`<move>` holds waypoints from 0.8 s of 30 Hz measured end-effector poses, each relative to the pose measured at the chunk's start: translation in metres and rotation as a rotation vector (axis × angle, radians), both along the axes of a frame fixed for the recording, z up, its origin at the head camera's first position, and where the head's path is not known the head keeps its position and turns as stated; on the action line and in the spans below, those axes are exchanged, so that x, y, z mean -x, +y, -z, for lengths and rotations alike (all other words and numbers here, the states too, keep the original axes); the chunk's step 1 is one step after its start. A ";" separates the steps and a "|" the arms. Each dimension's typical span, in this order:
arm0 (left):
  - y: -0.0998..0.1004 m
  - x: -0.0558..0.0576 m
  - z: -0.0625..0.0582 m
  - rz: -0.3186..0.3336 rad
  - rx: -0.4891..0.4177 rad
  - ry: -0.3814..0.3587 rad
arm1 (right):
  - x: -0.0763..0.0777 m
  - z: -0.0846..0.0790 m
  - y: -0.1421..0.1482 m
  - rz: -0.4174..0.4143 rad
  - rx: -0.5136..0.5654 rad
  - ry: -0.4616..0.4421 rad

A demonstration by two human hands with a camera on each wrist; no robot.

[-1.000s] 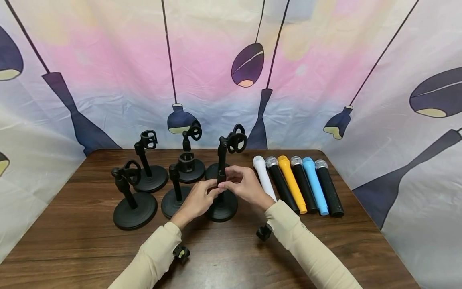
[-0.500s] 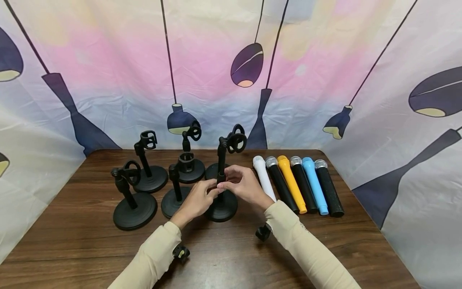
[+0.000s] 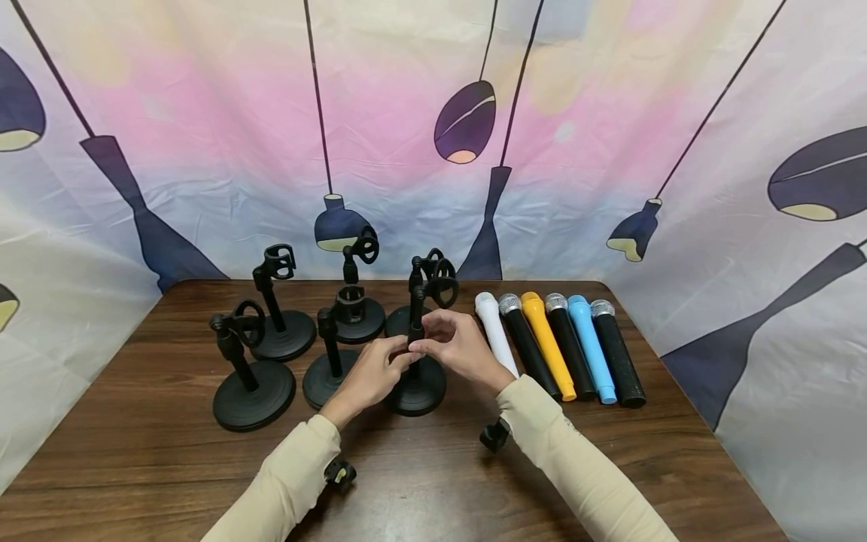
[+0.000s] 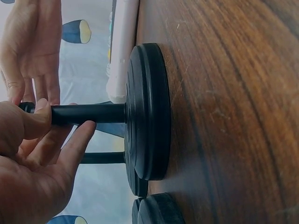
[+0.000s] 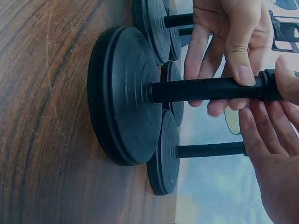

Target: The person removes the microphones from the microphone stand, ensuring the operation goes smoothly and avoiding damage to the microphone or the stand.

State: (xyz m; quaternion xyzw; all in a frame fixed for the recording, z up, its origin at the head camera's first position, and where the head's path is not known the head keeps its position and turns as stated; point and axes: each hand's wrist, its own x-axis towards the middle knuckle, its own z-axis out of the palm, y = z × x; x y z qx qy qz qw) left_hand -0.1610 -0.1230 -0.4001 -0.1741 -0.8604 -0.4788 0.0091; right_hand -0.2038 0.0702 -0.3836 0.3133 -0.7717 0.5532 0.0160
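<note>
Both hands are on a black microphone stand whose round base (image 3: 416, 395) sits on the table. My left hand (image 3: 371, 374) pinches the upright pole (image 4: 88, 113) between thumb and fingers. Just above, my right hand (image 3: 462, 350) holds the collar (image 5: 267, 84) at the pole's upper end, thumb on one side and fingers on the other. The stand's clip (image 3: 442, 292) shows above the hands, overlapping another stand behind it. To the left of my left hand is a shorter stand (image 3: 328, 346) with no ring-shaped clip visible on top.
Several more black stands occupy the left and back, one at front left (image 3: 254, 395) and one behind it (image 3: 284, 335). On the right lies a row of microphones: white (image 3: 497, 331), yellow (image 3: 549, 346), blue (image 3: 592, 350) and black ones (image 3: 619, 361). A printed cloth (image 3: 406, 113) hangs behind the table (image 3: 420, 489).
The clip of the held stand has dropped lower, separating in view from the clip of the stand behind. Both hands have stayed in nearly the same place.
</note>
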 end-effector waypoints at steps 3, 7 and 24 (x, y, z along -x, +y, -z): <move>0.000 0.000 0.000 0.003 -0.005 0.004 | 0.000 0.000 0.000 0.003 -0.011 0.009; 0.000 -0.001 0.000 -0.002 -0.011 -0.002 | 0.000 0.000 0.001 -0.009 0.003 -0.014; 0.000 -0.001 0.000 0.003 -0.009 -0.008 | -0.001 0.001 0.003 -0.036 0.071 -0.039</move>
